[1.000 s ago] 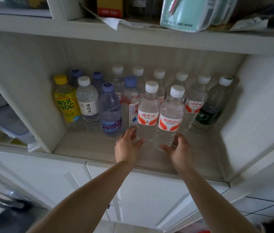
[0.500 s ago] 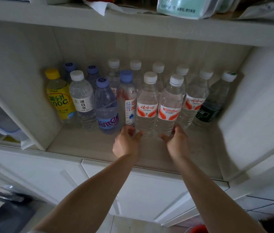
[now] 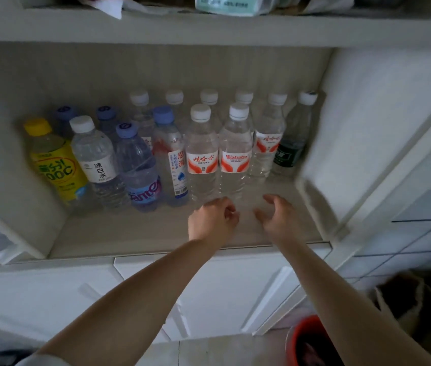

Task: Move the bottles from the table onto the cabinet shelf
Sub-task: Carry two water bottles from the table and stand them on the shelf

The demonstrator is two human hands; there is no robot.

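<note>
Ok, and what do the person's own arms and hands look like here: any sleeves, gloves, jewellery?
Both forearms are bare right down to the wrists. The left hand and right hand wear no gloves, and no watch, bracelet or ring shows. A sliver of pale fabric at the bottom left edge may be a short sleeve; it is too blurred to tell.

Both bare forearms reach forward, the left hand (image 3: 213, 220) loosely curled with fingers bent inward, the right hand (image 3: 279, 217) spread apart, holding nothing.
</note>
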